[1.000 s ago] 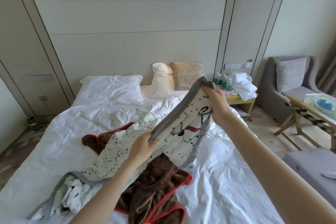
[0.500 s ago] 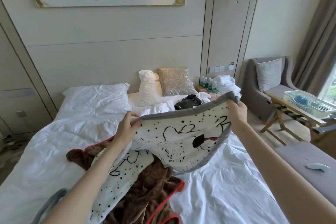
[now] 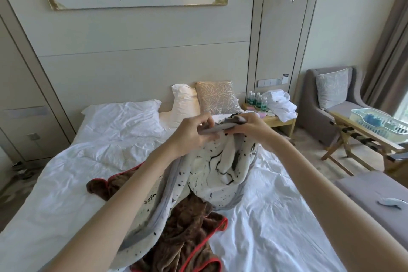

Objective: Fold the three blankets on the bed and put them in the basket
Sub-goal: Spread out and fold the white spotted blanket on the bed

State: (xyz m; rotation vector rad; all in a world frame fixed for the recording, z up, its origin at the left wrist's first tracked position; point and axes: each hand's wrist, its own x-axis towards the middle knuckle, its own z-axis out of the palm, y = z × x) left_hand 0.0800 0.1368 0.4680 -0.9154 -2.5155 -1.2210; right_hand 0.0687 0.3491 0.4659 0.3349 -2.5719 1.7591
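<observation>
left hand (image 3: 194, 133) and right hand (image 3: 249, 129) meet, both pinching the grey-trimmed edge of the white spotted blanket (image 3: 212, 174), held above the bed (image 3: 276, 216). it drapes onto a brown red-edged blanket (image 3: 187, 229). its black writing is unreadable.

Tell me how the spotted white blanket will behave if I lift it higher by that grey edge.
Likely floppy: the spotted white blanket sags in deep folds below the left hand and right hand. Probably light, since a pinch grip holds it up. Its lower end lies across the brown blanket, so it may drag that along.
</observation>
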